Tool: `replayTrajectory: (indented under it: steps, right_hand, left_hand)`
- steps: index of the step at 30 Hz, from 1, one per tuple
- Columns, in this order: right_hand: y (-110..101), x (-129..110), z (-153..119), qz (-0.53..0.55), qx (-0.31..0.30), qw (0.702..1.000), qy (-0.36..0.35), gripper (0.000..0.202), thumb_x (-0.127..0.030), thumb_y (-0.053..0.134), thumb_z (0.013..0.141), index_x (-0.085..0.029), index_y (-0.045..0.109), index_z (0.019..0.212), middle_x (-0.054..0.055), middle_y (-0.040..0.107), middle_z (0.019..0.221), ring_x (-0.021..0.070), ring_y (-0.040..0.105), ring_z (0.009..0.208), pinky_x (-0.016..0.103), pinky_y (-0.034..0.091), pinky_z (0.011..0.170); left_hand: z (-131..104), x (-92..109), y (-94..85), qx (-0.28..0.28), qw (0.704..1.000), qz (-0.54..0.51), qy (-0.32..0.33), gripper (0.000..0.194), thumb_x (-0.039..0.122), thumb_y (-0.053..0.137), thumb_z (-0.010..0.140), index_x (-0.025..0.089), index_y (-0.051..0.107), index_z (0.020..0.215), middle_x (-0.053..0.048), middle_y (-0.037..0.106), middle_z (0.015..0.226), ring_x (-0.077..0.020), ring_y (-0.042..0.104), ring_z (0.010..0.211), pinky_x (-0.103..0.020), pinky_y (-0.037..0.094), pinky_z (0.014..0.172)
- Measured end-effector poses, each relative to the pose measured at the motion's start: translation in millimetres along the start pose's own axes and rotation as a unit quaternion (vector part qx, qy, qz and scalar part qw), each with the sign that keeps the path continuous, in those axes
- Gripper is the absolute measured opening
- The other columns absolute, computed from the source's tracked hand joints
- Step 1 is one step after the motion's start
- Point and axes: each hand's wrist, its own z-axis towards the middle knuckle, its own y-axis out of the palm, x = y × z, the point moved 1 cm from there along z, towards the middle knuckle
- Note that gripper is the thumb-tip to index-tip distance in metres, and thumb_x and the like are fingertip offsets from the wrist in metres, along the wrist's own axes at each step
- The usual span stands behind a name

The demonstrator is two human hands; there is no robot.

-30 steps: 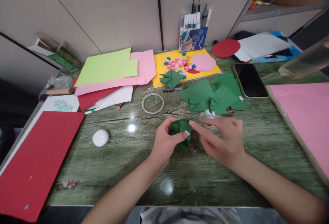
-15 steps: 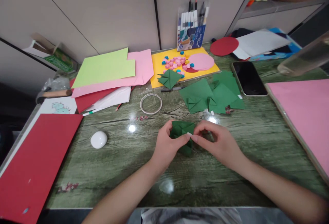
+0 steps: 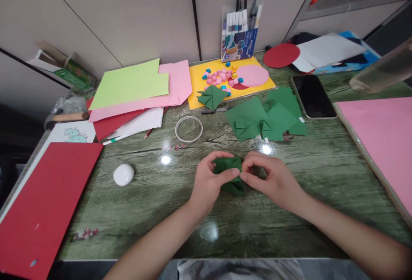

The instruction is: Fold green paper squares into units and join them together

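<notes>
A folded piece of dark green paper [image 3: 229, 165] is held between both hands above the table's middle. My left hand [image 3: 209, 179] grips it from the left, thumb across its face and fingers behind. My right hand [image 3: 268, 177] pinches at its right edge with thumb and forefinger. What lies between those fingertips is too small to make out. Beyond my hands lie green paper sheets and folded pieces [image 3: 277, 115], several overlapping. Another folded green piece [image 3: 211, 97] rests at the front of a yellow sheet [image 3: 196, 83].
A roll of tape [image 3: 189, 129] and a white rounded object [image 3: 124, 174] lie left of my hands. Red paper [image 3: 48, 198] covers the left edge. A phone [image 3: 313, 97] and a pink sheet [image 3: 383, 138] are on the right. A marker pack [image 3: 238, 40] stands at the back.
The folded green paper has tilted slightly in my hands, and both thumbs have shifted a little down. The things on the table lie as before.
</notes>
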Motion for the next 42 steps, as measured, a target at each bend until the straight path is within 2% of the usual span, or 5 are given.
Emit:
replayTrajectory:
  steps: [11, 18, 28, 37, 42]
  right_hand:
    - [0.7, 5.7, 6.8, 0.071, -0.011, 0.995, 0.069, 0.013, -0.021, 0.054, 0.077, -0.020, 0.050, 0.065, -0.004, 0.047, 0.060, 0.0116, 0.044, 0.057, 0.024, 0.034, 0.053]
    - [-1.5, 11.1, 6.4, 0.094, 0.017, 0.990, 0.102, 0.015, -0.027, 0.056, 0.078, -0.020, 0.051, 0.066, -0.003, 0.048, 0.062, 0.0122, 0.044, 0.060, 0.025, 0.034, 0.056]
    - [-2.1, 6.5, 5.4, 0.038, 0.033, 0.995, 0.091, 0.023, -0.031, 0.056, 0.077, -0.020, 0.043, 0.061, -0.004, 0.041, 0.058, 0.0120, 0.040, 0.057, 0.025, 0.032, 0.053]
    - [5.2, 8.6, 0.0, -0.074, 0.054, 0.994, 0.054, 0.023, -0.028, 0.049, 0.085, -0.021, 0.039, 0.066, -0.002, 0.046, 0.063, 0.0128, 0.043, 0.059, 0.025, 0.033, 0.053]
    - [4.4, 13.1, 1.7, 0.008, 0.011, 0.997, 0.077, 0.030, -0.035, 0.037, 0.091, -0.021, 0.038, 0.065, -0.003, 0.042, 0.061, 0.0125, 0.041, 0.058, 0.025, 0.034, 0.052]
  left_hand:
    - [3.8, 3.1, -0.4, -0.029, 0.999, 0.045, 0.010, 0.027, 0.022, 0.071, 0.066, 0.019, 0.061, 0.091, 0.000, 0.060, 0.084, -0.0135, 0.053, 0.080, -0.024, 0.041, 0.073]
    - [9.4, 2.6, -3.6, -0.059, 0.998, 0.013, -0.033, 0.032, 0.025, 0.074, 0.061, 0.016, 0.058, 0.087, -0.002, 0.061, 0.083, -0.0152, 0.055, 0.079, -0.027, 0.043, 0.072]
    - [8.2, 6.4, -0.6, -0.053, 0.985, 0.164, 0.011, 0.022, 0.024, 0.071, 0.063, 0.016, 0.055, 0.075, 0.001, 0.058, 0.070, -0.0127, 0.052, 0.067, -0.024, 0.041, 0.061]
    - [6.3, 6.1, 1.6, -0.046, 0.985, 0.166, 0.003, 0.024, 0.026, 0.070, 0.064, 0.017, 0.056, 0.080, -0.001, 0.060, 0.075, -0.0154, 0.055, 0.071, -0.027, 0.043, 0.064]
    - [6.9, 6.4, 0.9, -0.041, 0.980, 0.193, 0.017, 0.021, 0.026, 0.069, 0.066, 0.017, 0.057, 0.080, -0.001, 0.060, 0.076, -0.0162, 0.055, 0.074, -0.028, 0.043, 0.067]
